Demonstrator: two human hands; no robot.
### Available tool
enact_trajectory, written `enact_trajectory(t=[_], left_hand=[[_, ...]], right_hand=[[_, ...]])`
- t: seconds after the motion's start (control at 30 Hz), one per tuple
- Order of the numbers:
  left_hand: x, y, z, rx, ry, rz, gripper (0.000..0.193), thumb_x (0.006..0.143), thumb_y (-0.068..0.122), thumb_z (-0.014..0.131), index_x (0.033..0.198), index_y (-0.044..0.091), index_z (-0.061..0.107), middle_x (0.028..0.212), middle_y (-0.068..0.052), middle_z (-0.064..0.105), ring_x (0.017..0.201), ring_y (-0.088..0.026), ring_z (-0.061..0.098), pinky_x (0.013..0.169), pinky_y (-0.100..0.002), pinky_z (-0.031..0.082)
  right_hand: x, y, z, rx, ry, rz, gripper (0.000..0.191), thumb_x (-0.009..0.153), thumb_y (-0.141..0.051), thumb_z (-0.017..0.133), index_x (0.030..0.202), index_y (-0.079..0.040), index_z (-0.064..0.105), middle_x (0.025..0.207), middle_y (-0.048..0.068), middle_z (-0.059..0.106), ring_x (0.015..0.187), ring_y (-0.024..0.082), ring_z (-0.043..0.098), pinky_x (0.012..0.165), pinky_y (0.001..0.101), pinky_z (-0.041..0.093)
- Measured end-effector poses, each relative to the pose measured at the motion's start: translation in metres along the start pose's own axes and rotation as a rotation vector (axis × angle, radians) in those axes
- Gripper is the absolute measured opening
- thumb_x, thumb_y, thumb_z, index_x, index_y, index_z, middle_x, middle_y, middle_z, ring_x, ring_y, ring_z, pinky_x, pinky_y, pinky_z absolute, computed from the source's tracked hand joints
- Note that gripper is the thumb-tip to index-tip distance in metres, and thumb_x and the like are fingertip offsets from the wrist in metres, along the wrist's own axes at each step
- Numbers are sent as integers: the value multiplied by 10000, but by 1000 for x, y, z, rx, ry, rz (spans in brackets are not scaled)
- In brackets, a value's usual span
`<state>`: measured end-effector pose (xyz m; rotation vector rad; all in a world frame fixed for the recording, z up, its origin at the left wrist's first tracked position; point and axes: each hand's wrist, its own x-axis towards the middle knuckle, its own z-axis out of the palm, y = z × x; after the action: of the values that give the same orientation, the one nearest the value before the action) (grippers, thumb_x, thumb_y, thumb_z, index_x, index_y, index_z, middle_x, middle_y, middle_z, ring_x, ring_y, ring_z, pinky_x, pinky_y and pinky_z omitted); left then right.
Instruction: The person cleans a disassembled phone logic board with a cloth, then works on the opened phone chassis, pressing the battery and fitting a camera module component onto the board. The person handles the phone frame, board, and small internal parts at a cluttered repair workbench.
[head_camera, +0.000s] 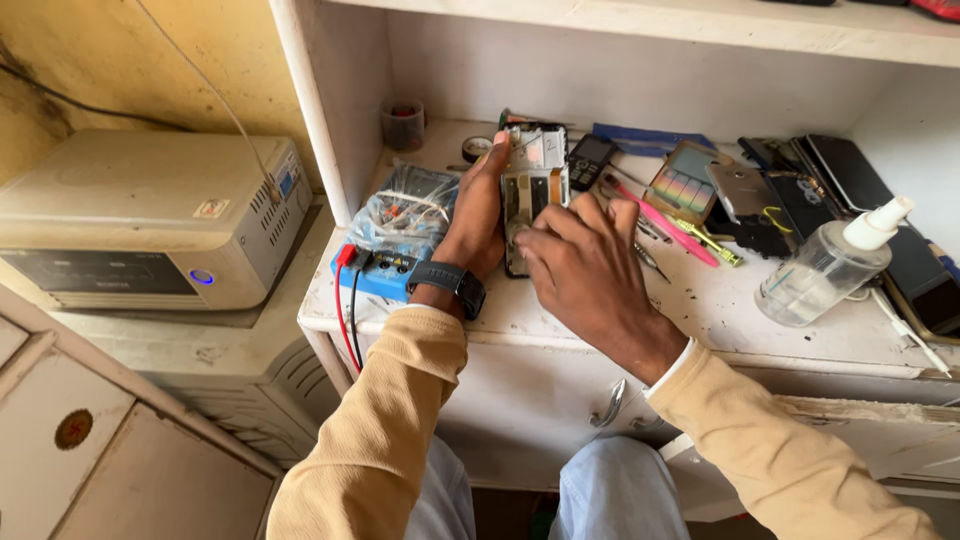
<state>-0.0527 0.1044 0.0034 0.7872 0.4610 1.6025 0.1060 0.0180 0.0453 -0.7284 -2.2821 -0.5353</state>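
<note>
**Opened phone steadied on the bench**

Your left hand (478, 215) grips the left edge of the opened mobile phone (532, 190), pinning it flat on the white bench (700, 300) so it cannot slide. Your right hand (585, 270) rests curled over the phone's lower end, fingertips pressed on it; whether they pinch anything cannot be seen. The phone lies rear-up with its cover off, showing a pale board and metal shields. 1 blue multimeter (385, 270) sits just left.
</note>
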Motion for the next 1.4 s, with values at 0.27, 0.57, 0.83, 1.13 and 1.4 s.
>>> enact_trajectory(t=[0.27,0.57,0.83,1.13,1.4], left_hand=[[-4,3,-1,47,-9,-6,458,1056,401,494,1291,29,620,1168,-88,693,1022,-197,663,902,-357,556],[-3,2,-3,38,-59,1,428,1061,395,504,1253,37,637,1137,-84,696,1004,-189,670,902,-353,561],[1,1,-6,49,4,50,412,1057,384,503,1247,48,647,1139,-59,705,998,-167,670,904,-341,554],[0,1,-3,29,-47,17,443,1065,400,502,1270,31,634,1143,-96,699,1002,-195,680,900,-360,577],[-3,2,-4,47,-84,42,376,1069,368,511,1216,58,664,1148,-63,708,1026,-167,675,917,-331,564]], right_hand=[[10,5,3,-46,-13,-14,119,937,-161,726,1027,-126,795,955,-26,659,947,202,514,902,465,299],[12,17,2,49,56,64,181,932,-156,727,1099,-131,794,1032,-5,653,1058,235,514,926,467,292],[-1,3,10,-5,-53,-2,170,890,-118,713,1036,-140,799,986,-32,646,1089,212,522,911,492,298],[-9,25,-16,66,115,112,105,937,-139,727,1028,-158,776,1009,-10,660,1094,231,531,941,472,296],[-5,16,14,-17,71,91,254,924,-152,746,1172,-103,776,1093,9,651,1046,209,485,883,415,299]])
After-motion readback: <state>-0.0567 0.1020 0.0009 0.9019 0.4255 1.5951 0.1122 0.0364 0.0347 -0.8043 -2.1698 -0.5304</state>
